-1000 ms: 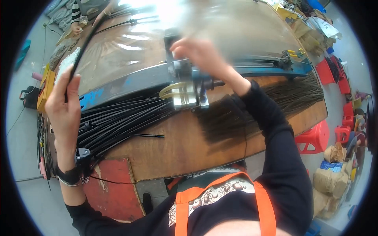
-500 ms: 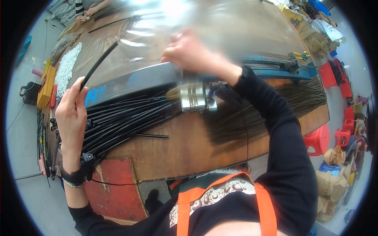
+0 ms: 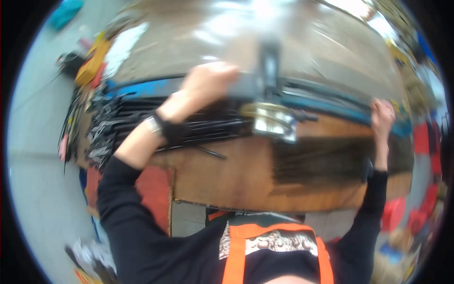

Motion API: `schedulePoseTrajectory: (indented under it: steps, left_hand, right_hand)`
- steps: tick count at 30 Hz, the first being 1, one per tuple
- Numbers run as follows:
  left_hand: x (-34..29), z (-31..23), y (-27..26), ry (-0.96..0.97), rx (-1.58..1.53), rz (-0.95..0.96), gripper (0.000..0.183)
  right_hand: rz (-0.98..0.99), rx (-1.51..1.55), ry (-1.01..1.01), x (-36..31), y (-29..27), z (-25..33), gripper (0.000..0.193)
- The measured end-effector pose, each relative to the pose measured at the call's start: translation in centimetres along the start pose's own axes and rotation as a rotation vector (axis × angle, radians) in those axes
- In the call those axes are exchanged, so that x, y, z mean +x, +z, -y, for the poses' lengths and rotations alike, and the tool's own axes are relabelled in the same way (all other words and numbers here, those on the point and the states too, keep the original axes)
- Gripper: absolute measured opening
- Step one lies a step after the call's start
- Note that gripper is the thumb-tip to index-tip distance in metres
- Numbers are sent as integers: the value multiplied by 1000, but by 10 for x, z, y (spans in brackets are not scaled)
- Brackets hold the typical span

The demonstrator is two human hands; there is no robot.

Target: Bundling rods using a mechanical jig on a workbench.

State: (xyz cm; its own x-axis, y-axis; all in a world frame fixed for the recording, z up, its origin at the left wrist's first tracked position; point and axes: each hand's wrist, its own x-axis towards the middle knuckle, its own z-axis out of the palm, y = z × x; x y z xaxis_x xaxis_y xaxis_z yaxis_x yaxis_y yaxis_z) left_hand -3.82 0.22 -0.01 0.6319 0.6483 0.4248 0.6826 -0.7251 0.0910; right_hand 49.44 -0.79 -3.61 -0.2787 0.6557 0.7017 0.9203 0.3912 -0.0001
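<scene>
My left hand [image 3: 208,84] is closed and smeared by motion, just left of an upright dark lever [image 3: 268,66]. What it grips, if anything, cannot be made out. Below the lever sits a shiny metal clamp block [image 3: 274,122] at the front of the long blue metal rail [image 3: 326,103]. Far to the right, my right hand [image 3: 382,116] is closed by the rail's end, its fingers curled around something hidden. A pile of black rods [image 3: 213,125] lies under and beside my left forearm.
A bundle of thin brownish rods [image 3: 321,161] lies on the wooden bench [image 3: 227,182], right of the clamp. White small pieces [image 3: 124,49] and a yellow box [image 3: 93,61] are at the far left. A red panel [image 3: 158,189] stands below the bench; red stools [image 3: 393,213] are at right.
My left hand has swung right toward the clamp; the black rod it held no longer shows plainly. My right hand has moved from above the clamp to the rail's right end. The view has shifted.
</scene>
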Motion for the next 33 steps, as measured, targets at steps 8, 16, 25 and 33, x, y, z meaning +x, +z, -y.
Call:
schedulePoseTrajectory:
  steps: [8,16,25,33]
  left_hand:
    - [18,-31,13,-110,2,-15,22]
    - [21,-36,30,-173,-112,-14,30]
    - [40,-34,56,-20,-123,-54,16]
    - [58,-23,51,-196,29,53,20]
  right_hand:
    - [34,-22,181,-40,-24,-3,5]
    - [34,22,214,-45,-21,-1,7]
    - [70,-60,75,-47,-50,36,37]
    - [57,141,-16,-31,-17,133,32]
